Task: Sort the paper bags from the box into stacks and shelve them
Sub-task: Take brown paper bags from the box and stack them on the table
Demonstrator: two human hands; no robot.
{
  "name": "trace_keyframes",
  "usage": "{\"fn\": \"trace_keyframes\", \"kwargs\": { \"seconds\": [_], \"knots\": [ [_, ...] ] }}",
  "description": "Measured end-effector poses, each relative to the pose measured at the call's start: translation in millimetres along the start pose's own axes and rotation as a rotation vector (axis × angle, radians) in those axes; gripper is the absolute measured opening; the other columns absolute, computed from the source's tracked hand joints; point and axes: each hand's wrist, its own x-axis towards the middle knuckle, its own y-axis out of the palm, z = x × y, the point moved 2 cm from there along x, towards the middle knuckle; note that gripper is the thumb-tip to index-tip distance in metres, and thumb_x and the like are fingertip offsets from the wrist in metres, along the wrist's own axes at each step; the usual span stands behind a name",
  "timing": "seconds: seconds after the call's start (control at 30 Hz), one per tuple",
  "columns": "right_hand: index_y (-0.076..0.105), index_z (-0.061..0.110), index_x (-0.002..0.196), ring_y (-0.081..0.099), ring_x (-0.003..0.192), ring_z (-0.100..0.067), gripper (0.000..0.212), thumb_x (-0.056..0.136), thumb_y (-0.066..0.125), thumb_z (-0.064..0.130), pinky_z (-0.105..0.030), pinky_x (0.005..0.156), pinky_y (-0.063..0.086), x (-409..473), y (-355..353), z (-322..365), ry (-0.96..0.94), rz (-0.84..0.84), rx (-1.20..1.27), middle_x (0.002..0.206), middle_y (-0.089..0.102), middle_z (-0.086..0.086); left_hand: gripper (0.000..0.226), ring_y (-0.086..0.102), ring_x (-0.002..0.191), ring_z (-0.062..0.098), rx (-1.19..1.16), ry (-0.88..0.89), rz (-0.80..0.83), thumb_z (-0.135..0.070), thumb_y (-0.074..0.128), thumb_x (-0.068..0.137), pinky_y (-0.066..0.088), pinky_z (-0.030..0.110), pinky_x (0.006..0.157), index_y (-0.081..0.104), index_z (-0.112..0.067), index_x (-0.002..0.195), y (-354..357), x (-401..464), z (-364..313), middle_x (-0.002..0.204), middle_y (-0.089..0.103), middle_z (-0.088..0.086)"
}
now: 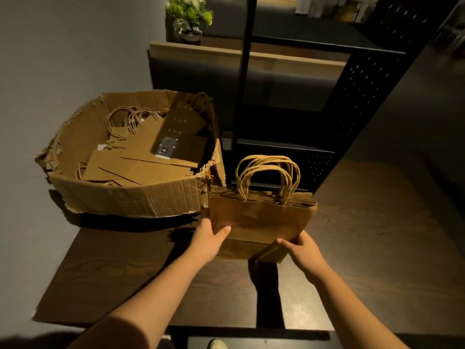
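A stack of flat brown paper bags (pixel 261 217) with twisted handles hangs in the air over the dark table, handles pointing away from me. My left hand (pixel 208 240) grips its lower left edge, thumb on top. At the lower right corner my right hand (pixel 299 250) holds the stack with the thumb over the folded bottoms. To the left stands a torn cardboard box (pixel 130 197) holding several more flat bags (pixel 151 157) and a small clear packet (pixel 166 146).
The box sits on a dark wood table (pixel 120 268). A black metal shelf unit (pixel 284 149) with perforated sides stands right behind the held stack. A light wooden board (pixel 251 57) and a potted plant (pixel 188 18) lie farther back. A shoe (pixel 217 344) shows at the bottom edge.
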Motion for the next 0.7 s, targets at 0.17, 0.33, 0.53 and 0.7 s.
{"fn": "trace_keyframes", "kwargs": {
  "seconds": [0.17,0.33,0.53,0.7],
  "knots": [
    [0.055,0.023,0.118,0.062,0.100,-0.013,0.029,0.093,0.062,0.012,-0.028,0.079,0.050,-1,-8,-3,-0.055,-0.083,0.017,0.107,0.066,0.006,0.031,0.055,0.106,0.018,0.022,0.088,0.027,-0.030,0.062,0.094,0.048,0.035,0.090,0.046,-0.011,0.112,1,4,-11,0.113,0.056,-0.001],
    [0.055,0.013,0.119,0.067,0.098,-0.023,0.028,0.092,0.061,0.008,-0.043,0.089,0.053,10,-18,-26,0.128,-0.093,0.085,0.108,0.069,-0.005,0.043,0.049,0.102,0.013,0.027,0.049,0.039,-0.023,0.057,0.097,0.042,0.030,0.084,0.030,-0.016,0.130,27,8,-15,0.121,0.048,-0.004],
    [0.061,0.008,0.099,0.066,0.081,-0.029,0.009,0.091,0.062,0.004,-0.045,0.078,0.055,7,-13,-63,0.368,-0.063,-0.067,0.090,0.068,-0.014,0.043,0.057,0.110,0.028,0.065,-0.285,0.110,-0.021,0.058,0.094,0.050,0.039,0.093,0.038,-0.014,0.132,58,7,32,0.127,0.056,0.008],
    [0.057,0.005,0.091,0.062,0.071,-0.020,0.009,0.090,0.064,0.012,-0.027,0.055,0.049,10,1,-64,0.396,-0.046,-0.303,0.082,0.063,-0.009,0.047,0.055,0.114,0.029,0.115,-0.340,0.116,-0.028,0.058,0.093,0.048,0.034,0.090,0.044,-0.013,0.135,56,14,44,0.133,0.053,0.008]
  ]
}}
